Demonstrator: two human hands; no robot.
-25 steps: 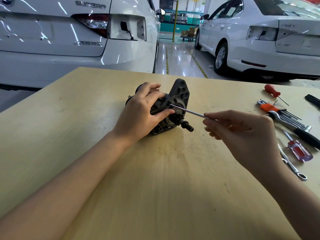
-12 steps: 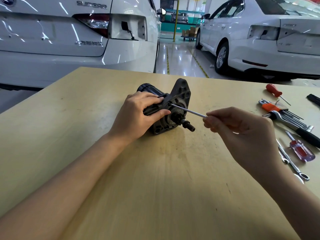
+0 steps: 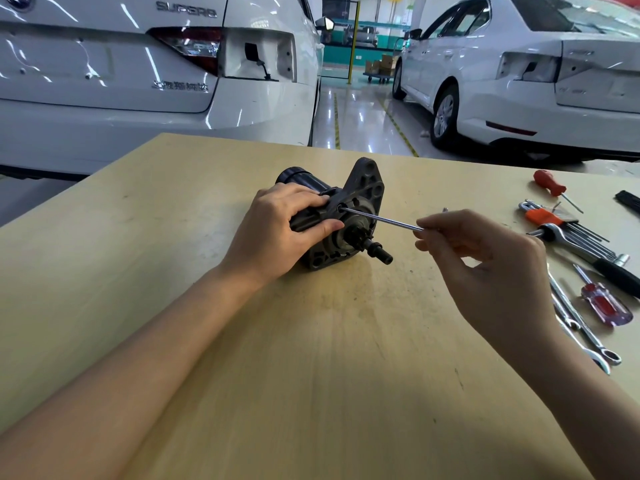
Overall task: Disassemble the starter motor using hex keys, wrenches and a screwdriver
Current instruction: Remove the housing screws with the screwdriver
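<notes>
On the wooden table (image 3: 173, 237), near its middle, the starter motor (image 3: 346, 216) lies on its side, with the flat mounting plate and the short shaft turned toward four o'clock. The left hand (image 3: 277, 233) comes from seven o'clock and grips the dark body of the motor; the fingers are curled over the top and the thumb presses near the plate. From a hole at the upper left of the plate a thin hex key (image 3: 381, 219) runs toward three o'clock, and the right hand (image 3: 485, 268) pinches its far end between thumb and fingertips. At about two to three o'clock from the motor lie the other tools: a red screwdriver (image 3: 550, 183), a set of hex keys in an orange holder (image 3: 561, 223), a ratchet wrench (image 3: 588, 254), a screwdriver with a clear handle (image 3: 604, 303) and two spanners (image 3: 581, 334).

The risk I see is the key slipping out. It is long and thin and held only at its end, so if it tilts from the screw's line its tip may round the socket. The motor may also roll if the left hand loosens.
</notes>
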